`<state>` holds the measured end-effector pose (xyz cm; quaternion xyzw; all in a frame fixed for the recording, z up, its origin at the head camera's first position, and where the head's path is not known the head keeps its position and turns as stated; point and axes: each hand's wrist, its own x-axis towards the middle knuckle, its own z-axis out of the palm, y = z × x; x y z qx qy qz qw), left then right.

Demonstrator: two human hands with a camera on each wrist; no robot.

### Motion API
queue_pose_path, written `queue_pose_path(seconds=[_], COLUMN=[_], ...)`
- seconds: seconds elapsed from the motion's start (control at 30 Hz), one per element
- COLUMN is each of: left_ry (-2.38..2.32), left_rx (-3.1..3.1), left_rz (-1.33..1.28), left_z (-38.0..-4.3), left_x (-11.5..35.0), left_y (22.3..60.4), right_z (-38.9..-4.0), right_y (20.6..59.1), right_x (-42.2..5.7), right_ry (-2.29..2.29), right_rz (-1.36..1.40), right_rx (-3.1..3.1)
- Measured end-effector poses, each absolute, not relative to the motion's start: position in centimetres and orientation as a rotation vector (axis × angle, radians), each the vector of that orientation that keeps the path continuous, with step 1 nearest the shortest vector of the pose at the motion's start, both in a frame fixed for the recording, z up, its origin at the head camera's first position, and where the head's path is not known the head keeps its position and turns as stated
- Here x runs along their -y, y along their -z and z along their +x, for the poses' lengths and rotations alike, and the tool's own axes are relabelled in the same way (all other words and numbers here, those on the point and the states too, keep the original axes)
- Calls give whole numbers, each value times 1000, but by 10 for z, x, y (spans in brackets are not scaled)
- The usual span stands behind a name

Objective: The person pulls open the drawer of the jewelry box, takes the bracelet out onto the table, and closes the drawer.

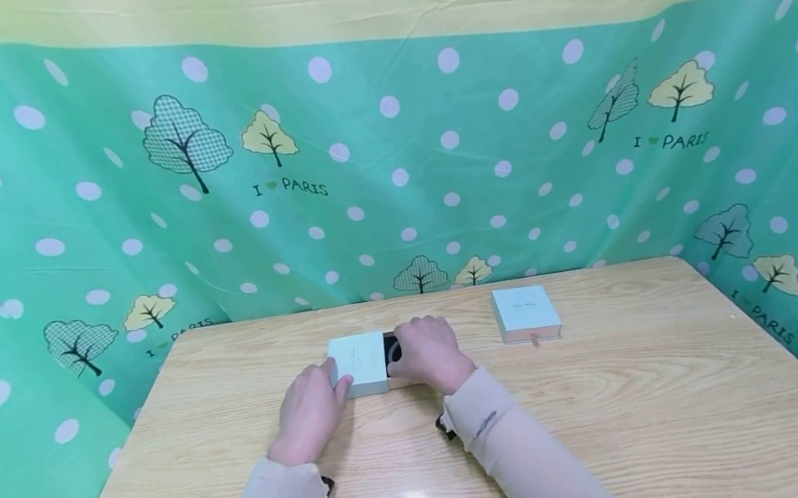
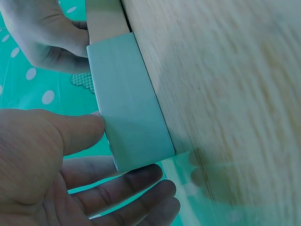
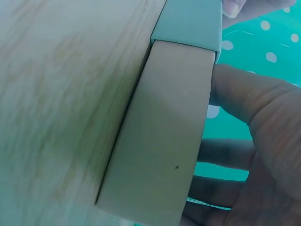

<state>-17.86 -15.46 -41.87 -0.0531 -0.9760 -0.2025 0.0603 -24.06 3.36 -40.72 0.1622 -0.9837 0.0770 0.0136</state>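
Outer box shell (image 1: 357, 360): looks like paper-wrapped cardboard, matt, smooth, crisp edges, faint print on top. Drawer (image 3: 155, 132): same kind of board look, smooth and matt, one dark speck on its side. Black lining (image 1: 388, 342) inside it: material unclear. Second box (image 1: 527, 312): smooth paper finish too; its tab (image 1: 535, 340) is too small to tell. Table (image 1: 651, 384): wood-grain top, glossy enough to throw back a bright light patch. Backdrop (image 1: 433, 160): thin creased sheet, cloth or plastic, can't tell. Garment sleeves (image 1: 539, 449): matt cloth, wrinkled.
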Motion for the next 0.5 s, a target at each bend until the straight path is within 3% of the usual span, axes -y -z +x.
queue_pose_path(seconds=[0.5], left_ry=[621], left_rx=[2957], left_rz=[-159], left_z=[-179], left_x=[155], left_y=[419], right_z=[-240], right_y=[407], right_x=[-35], right_ry=[-284], right_rz=[551], right_rx=[2995])
